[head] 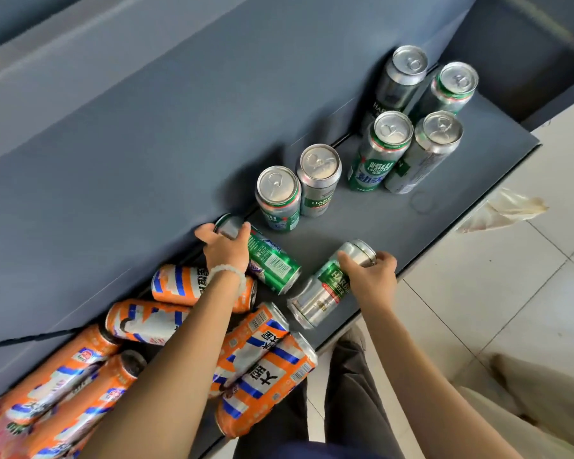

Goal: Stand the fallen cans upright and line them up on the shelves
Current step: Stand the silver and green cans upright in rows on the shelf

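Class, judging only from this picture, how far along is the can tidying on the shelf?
Done: six upright cans stand at the far end. In hand: the left hand grips a fallen green can, and the right hand grips a silver-green can. Left: the orange cans lie jumbled.

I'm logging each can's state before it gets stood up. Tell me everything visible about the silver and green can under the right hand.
The silver and green can looks like aluminium: a green band with white lettering and a thin red stripe, bare silver metal below. It lies tilted on the grey shelf, one end toward the shelf's front edge, the other raised toward the standing cans. The right hand grips that far end, fingers curled round it. It looks apart from the neighbouring green can.
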